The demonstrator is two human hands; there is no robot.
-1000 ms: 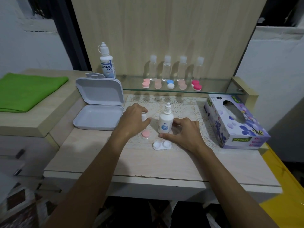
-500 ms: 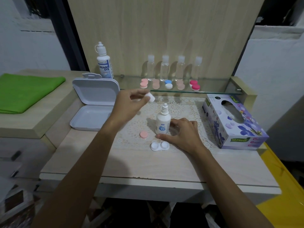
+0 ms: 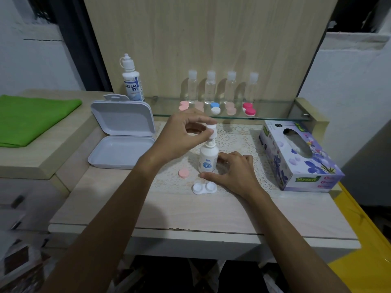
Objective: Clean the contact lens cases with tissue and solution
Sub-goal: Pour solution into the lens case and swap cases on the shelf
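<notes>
the left hand is raised over the small bottle, its thumb and fingers pinched on a white cap held right at the bottle's nozzle; whether the cap touches the nozzle cannot be told. the right hand rests on the lace mat, fingers curled round the lower part of the bottle from the right, thumb at its base, keeping it upright. the open white case lies just in front of the bottle, touching the near edge of the mat, both wells up. a pink lid lies on the mat to the left of the bottle, apart from the case. the tissue box stands at the right of the table, well apart from the hands. an open white box sits at the left, lid up. on the glass shelf behind stand a tall bottle at the left and four clear bottles in a row, with pink, blue-and-white and red cases in front of them. a green cloth lies folded on the side counter at far left
</notes>
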